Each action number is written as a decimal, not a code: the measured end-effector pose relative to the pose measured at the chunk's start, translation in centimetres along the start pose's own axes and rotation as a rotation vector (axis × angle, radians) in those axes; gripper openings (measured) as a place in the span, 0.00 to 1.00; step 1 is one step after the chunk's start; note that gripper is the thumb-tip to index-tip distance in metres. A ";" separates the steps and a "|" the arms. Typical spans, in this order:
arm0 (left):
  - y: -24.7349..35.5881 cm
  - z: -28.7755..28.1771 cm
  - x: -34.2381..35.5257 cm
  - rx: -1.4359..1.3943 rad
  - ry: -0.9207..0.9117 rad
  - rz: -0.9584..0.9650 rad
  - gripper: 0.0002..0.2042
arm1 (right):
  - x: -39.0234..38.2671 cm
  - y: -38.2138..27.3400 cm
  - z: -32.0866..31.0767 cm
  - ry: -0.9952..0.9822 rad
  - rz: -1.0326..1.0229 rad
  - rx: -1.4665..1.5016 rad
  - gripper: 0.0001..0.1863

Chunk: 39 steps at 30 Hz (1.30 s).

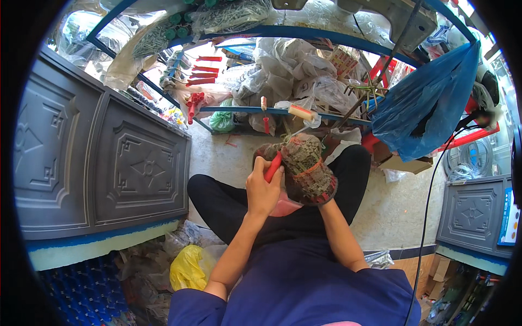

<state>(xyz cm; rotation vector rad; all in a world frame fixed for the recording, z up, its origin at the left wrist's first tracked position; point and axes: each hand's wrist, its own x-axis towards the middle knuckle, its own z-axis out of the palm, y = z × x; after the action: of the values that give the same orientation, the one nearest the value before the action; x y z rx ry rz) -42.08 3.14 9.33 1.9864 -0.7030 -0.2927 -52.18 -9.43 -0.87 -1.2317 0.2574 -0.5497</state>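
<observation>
My left hand is closed around a slim red handle; whatever is at its other end is hidden. The handle rests against a brown, patterned knitted piece with a dark open edge and an orange band. My right hand goes into or behind that piece from below; only the wrist shows, and its fingers are hidden. A second brown knitted part lies behind my left hand. Between my wrists a pink sheet-like thing shows over my lap.
Ahead stands a blue-framed rack packed with plastic bags and red-handled tools. A paint roller hangs from it. Grey panelled cabinets stand at left. A blue bag hangs at right, near a dangling black cable. A yellow bag lies lower left.
</observation>
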 end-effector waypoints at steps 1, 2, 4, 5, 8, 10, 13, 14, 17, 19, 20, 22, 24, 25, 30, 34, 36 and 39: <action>0.0 0.0 0.2 -0.112 -0.054 -0.041 0.12 | -0.4 0.2 -0.8 0.010 -0.010 -0.240 0.28; 0.0 -0.1 0.3 -0.220 -0.098 -0.089 0.12 | -0.3 -1.0 -0.5 0.009 -0.016 -0.476 0.28; -0.7 -0.2 0.4 -0.461 -0.161 -0.105 0.11 | 0.3 -6.0 1.4 -0.034 -0.062 -0.609 0.29; 0.1 -1.2 0.8 -0.607 -0.284 -0.299 0.11 | 0.5 -7.6 1.6 -0.060 -0.116 -0.748 0.29; 0.5 -2.9 1.3 -0.826 -0.438 -0.536 0.10 | 1.1 -8.3 0.3 -0.200 -0.446 -1.318 0.30; 0.3 -3.4 1.4 -0.939 -0.555 -0.656 0.08 | 0.8 -8.2 0.1 -0.202 -0.420 -1.379 0.31; 0.4 -4.4 1.7 -1.144 -0.746 -0.798 0.04 | 0.4 -6.5 -1.3 -0.277 -0.521 -1.523 0.30; 0.2 -4.6 1.6 -1.147 -0.742 -0.797 0.04 | 0.1 -4.6 -2.3 -0.252 -0.139 -0.888 0.30; -1.2 -4.5 1.4 -1.340 -0.906 -0.891 0.05 | -0.7 -3.7 -2.5 -0.191 0.182 -0.321 0.30; -1.9 -4.3 1.1 -1.510 -0.959 -0.916 0.05 | -0.8 -4.0 -2.1 -0.168 0.146 -0.395 0.30; -2.3 -4.2 0.9 -1.513 -0.957 -0.924 0.05 | -0.9 -4.5 -1.4 -0.166 0.051 -0.549 0.30; -3.2 -4.1 0.7 -1.407 -0.824 -0.818 0.09 | -1.7 -4.5 -1.1 -0.164 -0.035 -0.698 0.30; -4.2 -3.9 1.0 -1.409 -0.713 -0.790 0.14 | -1.9 -4.1 -1.1 -0.034 0.374 0.876 0.32; -4.6 -3.7 0.9 -1.276 -0.518 -0.728 0.14 | -2.0 -3.9 -1.1 -0.037 0.378 0.877 0.32; -3.1 -3.0 -0.1 -0.976 -0.160 -0.327 0.14 | -1.6 -3.3 1.0 -0.096 0.208 0.044 0.32; -2.3 -2.2 -1.0 -0.915 -0.177 -0.176 0.11 | -1.5 -4.0 2.9 -0.123 0.103 -0.469 0.31; -2.7 -1.0 -1.3 -0.819 -0.013 -0.016 0.12 | -0.6 -5.8 4.7 -0.192 -0.269 -0.852 0.34; -3.5 -0.8 -1.5 -0.720 -0.014 0.094 0.13 | -0.3 -7.4 6.0 -0.139 -0.191 -0.684 0.34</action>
<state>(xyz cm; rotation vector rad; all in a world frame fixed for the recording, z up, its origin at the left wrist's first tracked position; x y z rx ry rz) -41.69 5.84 6.60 1.2648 -0.5878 -0.4324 -51.47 -5.99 7.98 -1.9652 0.2169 -0.5552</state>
